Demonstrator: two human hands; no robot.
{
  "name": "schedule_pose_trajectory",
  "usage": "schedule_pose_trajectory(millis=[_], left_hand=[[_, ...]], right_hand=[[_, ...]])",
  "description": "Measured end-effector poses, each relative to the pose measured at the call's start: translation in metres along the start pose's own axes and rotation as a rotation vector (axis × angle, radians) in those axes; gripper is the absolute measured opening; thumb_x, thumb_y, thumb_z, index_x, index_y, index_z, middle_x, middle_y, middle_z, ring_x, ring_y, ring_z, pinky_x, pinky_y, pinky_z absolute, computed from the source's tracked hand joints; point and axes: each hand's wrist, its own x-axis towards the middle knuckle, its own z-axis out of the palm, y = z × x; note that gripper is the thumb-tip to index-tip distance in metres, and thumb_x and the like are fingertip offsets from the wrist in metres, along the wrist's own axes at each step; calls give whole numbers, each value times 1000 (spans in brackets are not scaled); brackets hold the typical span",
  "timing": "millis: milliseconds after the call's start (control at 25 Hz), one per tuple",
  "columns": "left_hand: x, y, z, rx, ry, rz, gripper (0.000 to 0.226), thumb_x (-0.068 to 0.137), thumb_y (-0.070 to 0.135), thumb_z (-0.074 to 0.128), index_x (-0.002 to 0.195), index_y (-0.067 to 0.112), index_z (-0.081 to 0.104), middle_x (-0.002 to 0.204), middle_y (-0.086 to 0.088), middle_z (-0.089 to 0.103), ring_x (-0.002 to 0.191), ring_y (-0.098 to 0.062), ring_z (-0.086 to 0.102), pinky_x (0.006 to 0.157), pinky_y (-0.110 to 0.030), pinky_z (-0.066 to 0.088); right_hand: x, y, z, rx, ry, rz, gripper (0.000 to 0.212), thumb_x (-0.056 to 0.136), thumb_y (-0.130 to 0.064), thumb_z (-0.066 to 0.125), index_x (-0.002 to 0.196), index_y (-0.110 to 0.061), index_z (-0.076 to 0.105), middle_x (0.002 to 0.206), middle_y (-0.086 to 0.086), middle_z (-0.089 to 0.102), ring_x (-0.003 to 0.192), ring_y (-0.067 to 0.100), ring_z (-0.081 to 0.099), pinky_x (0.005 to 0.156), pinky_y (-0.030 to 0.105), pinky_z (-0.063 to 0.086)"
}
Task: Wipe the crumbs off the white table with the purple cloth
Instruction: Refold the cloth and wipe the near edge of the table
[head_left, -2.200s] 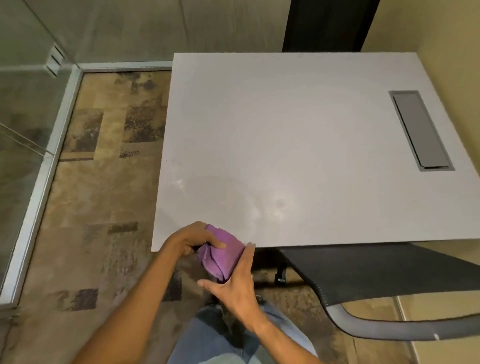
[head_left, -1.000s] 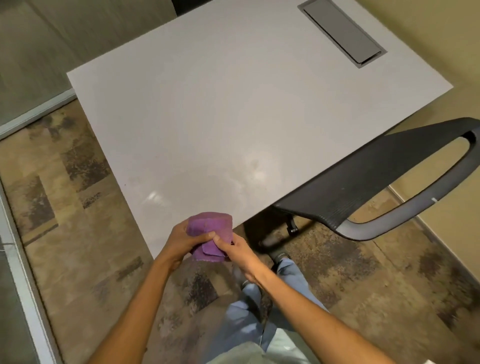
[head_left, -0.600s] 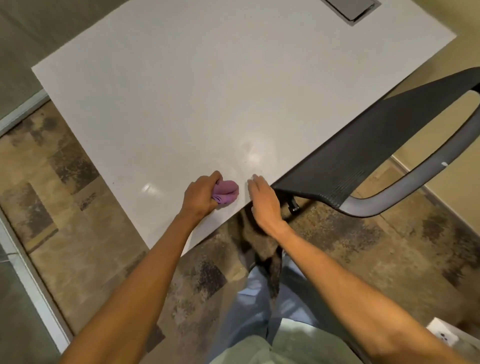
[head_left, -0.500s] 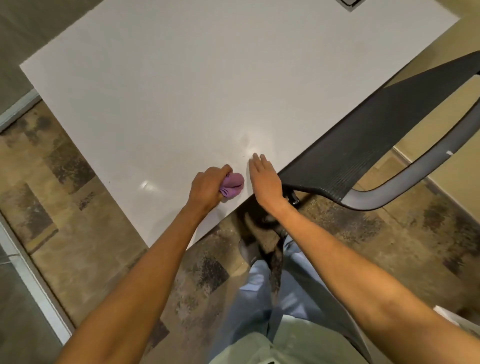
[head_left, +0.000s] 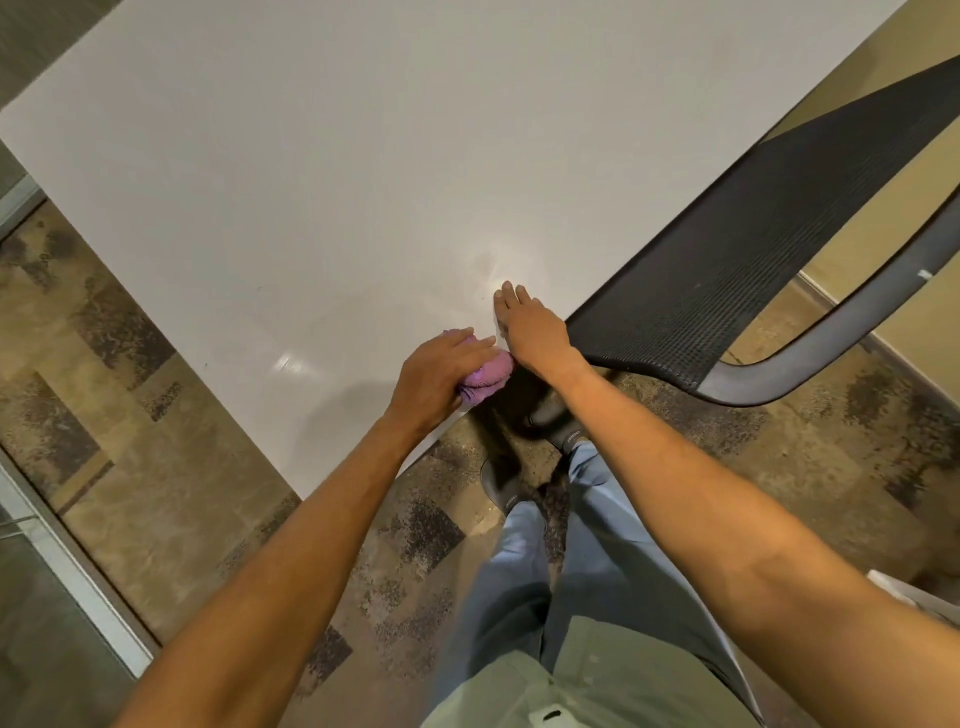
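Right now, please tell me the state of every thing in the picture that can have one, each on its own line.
purple cloth: bunched up, on the table near its front edge, under the left hand.
left hand: closed over the cloth.
right hand: flat on the table, fingers straight, holding nothing.
white table: no crumbs can be made out.
black chair: beside the right hand, unoccupied.

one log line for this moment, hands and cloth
left hand: shut on purple cloth, pressed on white table edge | right hand: flat on table, open
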Motion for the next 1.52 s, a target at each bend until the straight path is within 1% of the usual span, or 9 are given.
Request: schedule_pose_trajectory(millis=[80, 200, 400, 600, 840, 1120, 1200, 1400, 1520], left_hand=[[-2, 0, 3, 0, -57, 49, 36, 90, 20, 70, 126, 23, 69, 127, -3, 69, 118, -26, 61, 87, -42, 57], [-7, -7, 5, -1, -113, 41, 40, 87, 19, 75, 126, 23, 69, 132, -5, 67, 126, -27, 59, 93, -47, 56], [-13, -10, 10, 5, -134, 32, 48, 79, 15, 82, 125, 18, 70, 133, -8, 66, 129, -31, 57, 98, -52, 54], [-20, -10, 19, 14, -142, -15, 48, 80, 12, 81, 125, 18, 69, 136, -7, 64, 133, -31, 53, 102, -53, 50], [-36, -12, 24, 152, -157, 84, 41, 82, 14, 79, 122, 18, 71, 131, -5, 68, 130, -31, 56, 106, -47, 46], [-68, -28, 33, 192, -217, 86, 36, 94, 17, 51, 127, 15, 66, 137, -5, 63, 136, -29, 49, 113, -40, 35], [-76, -28, 29, 192, -226, 90, 38, 94, 18, 46, 126, 15, 66, 137, -4, 63, 136, -28, 49, 112, -40, 37], [-96, -34, 21, 137, -232, 70, 30, 93, 4, 62, 120, 14, 71, 131, -4, 67, 133, -27, 52, 108, -41, 45], [-113, -42, 17, -8, -245, 8, 30, 97, 5, 53, 121, 11, 70, 133, -8, 65, 135, -25, 49, 112, -38, 41]], right_hand=[[3, -1, -4, 81, -1, 36, 62, 107, -38, 33, 155, -3, 15, 165, 14, 11, 150, 30, 18, 114, 39, 29], [7, -8, 1, 138, 46, 97, 74, 101, -58, 30, 156, -10, 17, 165, 11, 14, 150, 29, 19, 112, 43, 33], [17, -7, 18, 51, 180, 42, 81, 97, -68, 22, 159, -18, 7, 166, 9, 0, 153, 31, 0, 124, 46, 4], [23, -2, 26, 23, 192, 40, 79, 97, -68, 19, 158, -24, -4, 166, 4, -11, 152, 32, -9, 124, 48, -1], [27, 1, 28, 36, 208, 32, 78, 98, -67, 22, 158, -24, -5, 166, 3, -11, 153, 31, -9, 124, 47, 0], [29, 2, 29, 34, 199, 28, 80, 97, -68, 23, 158, -25, -3, 166, 2, -10, 153, 31, -8, 124, 46, 0], [29, 2, 28, 33, 194, 29, 80, 97, -68, 22, 158, -25, -4, 166, 2, -10, 153, 31, -8, 124, 46, 0], [29, 2, 25, 23, 156, 34, 80, 96, -69, 22, 158, -26, -7, 166, 1, -14, 152, 30, -11, 124, 44, -2], [29, 3, 22, 21, 143, 31, 81, 96, -69, 23, 158, -25, -7, 166, 2, -14, 152, 30, -10, 124, 44, -1]])
